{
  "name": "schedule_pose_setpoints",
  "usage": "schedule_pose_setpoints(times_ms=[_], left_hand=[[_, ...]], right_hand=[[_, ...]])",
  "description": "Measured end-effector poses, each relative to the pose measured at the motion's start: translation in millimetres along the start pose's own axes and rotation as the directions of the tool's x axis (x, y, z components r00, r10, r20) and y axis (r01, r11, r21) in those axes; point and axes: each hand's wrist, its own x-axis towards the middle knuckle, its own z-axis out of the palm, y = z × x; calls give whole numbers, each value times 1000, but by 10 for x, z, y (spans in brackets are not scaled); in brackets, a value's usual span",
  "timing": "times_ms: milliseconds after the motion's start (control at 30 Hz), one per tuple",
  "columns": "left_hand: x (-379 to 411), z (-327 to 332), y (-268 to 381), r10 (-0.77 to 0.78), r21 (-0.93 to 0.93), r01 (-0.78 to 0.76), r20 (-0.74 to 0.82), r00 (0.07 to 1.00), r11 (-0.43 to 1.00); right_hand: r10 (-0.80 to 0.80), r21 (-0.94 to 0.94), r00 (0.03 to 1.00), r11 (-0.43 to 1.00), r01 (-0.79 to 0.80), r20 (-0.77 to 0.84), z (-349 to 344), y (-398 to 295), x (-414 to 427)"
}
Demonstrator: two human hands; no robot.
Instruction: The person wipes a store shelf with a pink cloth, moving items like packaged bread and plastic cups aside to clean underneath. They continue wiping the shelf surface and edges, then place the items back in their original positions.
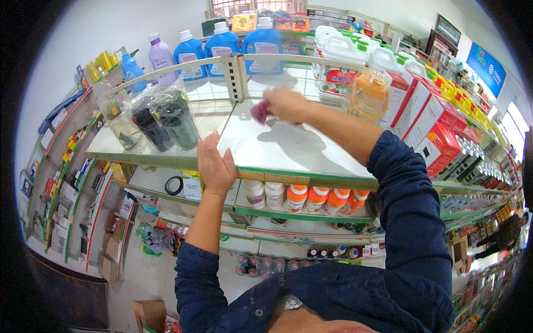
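Observation:
A dark red cloth (260, 111) is bunched in my right hand (286, 105), over the back part of the white top shelf (250, 145). My right forearm reaches across this shelf and casts a shadow on it. At the shelf's front edge my left hand (215, 163) rests with its fingers raised and apart, holding nothing. Just left of that hand stands a dark green plastic-wrapped bottle (179, 120). Beside it are a black wrapped bottle (152, 125) and a clear wrapped bottle (120, 120). A wrapped orange container (369, 95) stands beyond my right forearm.
Blue detergent bottles (262, 45) and a purple bottle (161, 60) stand behind the low wire back rail. White jugs (341, 48) and red-and-white boxes (437, 125) fill the right. Orange-capped bottles (296, 197) line the shelf below. A person (506, 233) is at the far right.

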Motion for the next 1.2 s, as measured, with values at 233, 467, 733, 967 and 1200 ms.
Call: schedule_pose_setpoints(times_ms=[233,467,733,967,1200], left_hand=[[30,50,53,4,-10,-4,-2,1000,1000],[51,-42,80,-32,11,32,80,996,999],[35,-63,23,-30,8,29,83,996,1000],[27,-14,37,-31,4,30,63,998,1000],[44,9,69,-12,-20,14,88,996,1000]], right_hand=[[-200,-444,813,892,-80,-548,-321,328,1165],[-276,-580,784,805,-128,-556,-35,517,1267],[-76,-683,879,663,-308,-471,-304,1167,371],[16,-757,841,427,-495,-541,-239,1411,205],[361,-555,698,428,-713,-618,-111,1122,348]])
